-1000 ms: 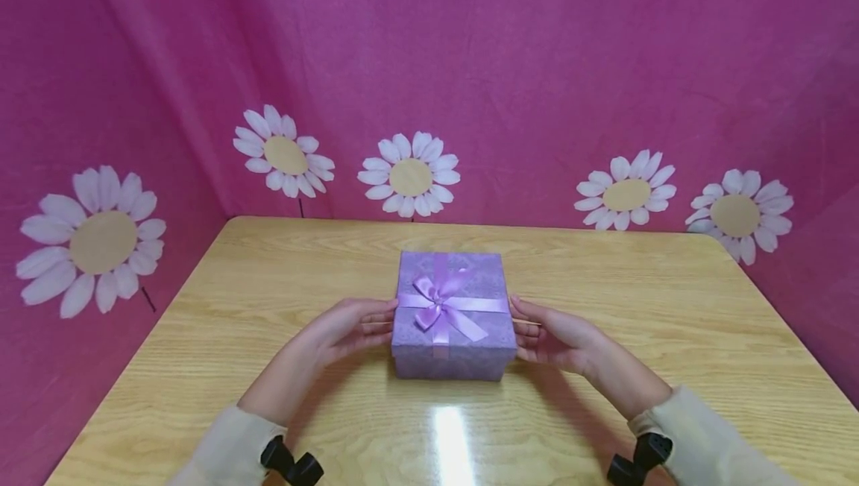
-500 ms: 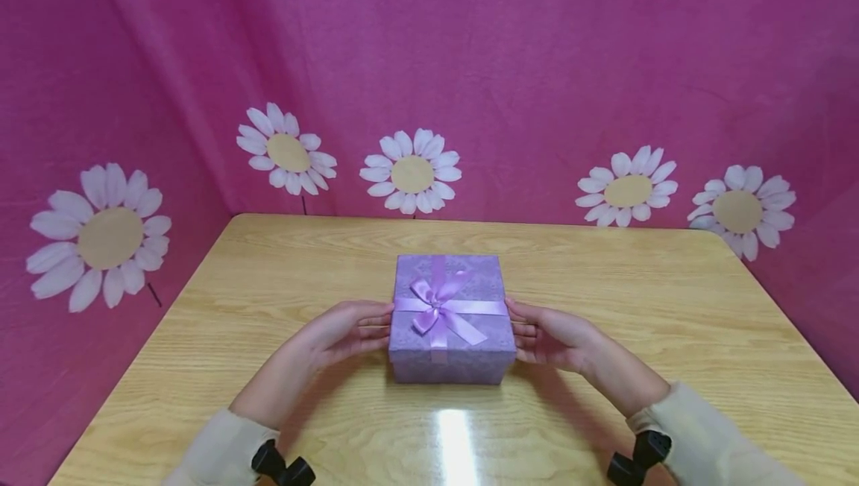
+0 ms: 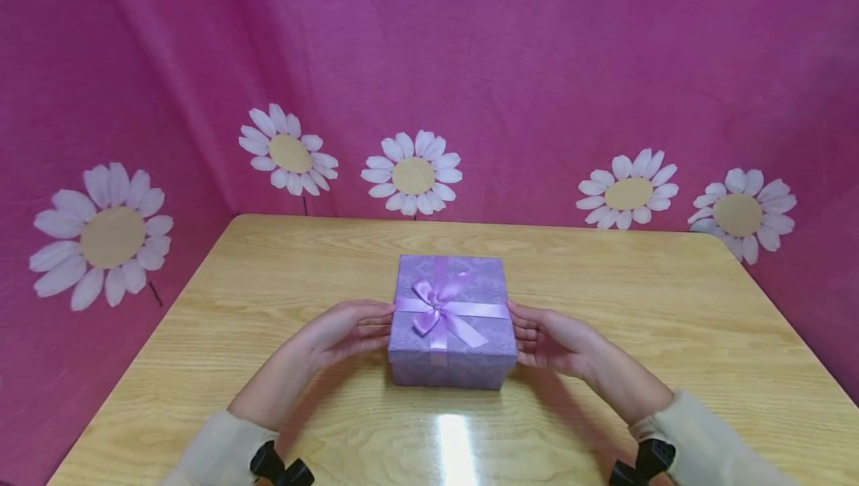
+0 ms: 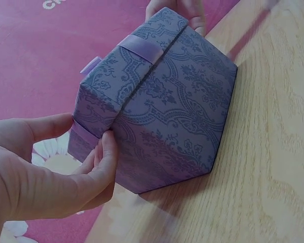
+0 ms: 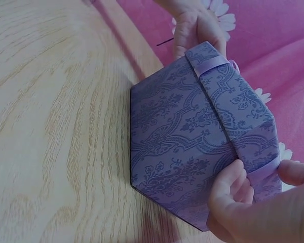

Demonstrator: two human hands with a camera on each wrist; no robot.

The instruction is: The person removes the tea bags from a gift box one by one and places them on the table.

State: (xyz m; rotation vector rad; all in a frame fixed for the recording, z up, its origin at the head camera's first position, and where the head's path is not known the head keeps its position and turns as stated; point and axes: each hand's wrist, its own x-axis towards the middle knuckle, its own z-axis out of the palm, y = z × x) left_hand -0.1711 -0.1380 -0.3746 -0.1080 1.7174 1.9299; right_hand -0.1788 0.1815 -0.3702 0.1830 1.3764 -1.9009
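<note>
A purple gift box [image 3: 446, 374] with a damask pattern sits on the wooden table in front of me. Its lid [image 3: 483, 277] is on, crossed by a lilac ribbon with a bow [image 3: 439, 308] on top. My left hand [image 3: 342, 331] grips the lid's left side. In the left wrist view, its thumb is at the ribbon near the top edge and its fingertips are at the lid's lower rim. My right hand [image 3: 560, 338] holds the opposite side in the same way, as the right wrist view shows. The inside of the box is hidden.
The wooden table [image 3: 282, 262] extends around the box, with a bright light reflection near its front. Behind and to the left hangs a magenta cloth [image 3: 510, 61] with white daisies [image 3: 412, 175]. Black devices [image 3: 282, 467] are worn at both wrists.
The gift box sits slightly nearer to me than one second ago, both hands staying on its sides. The head view has shifted a little. Over the last half second hardly anything differs.
</note>
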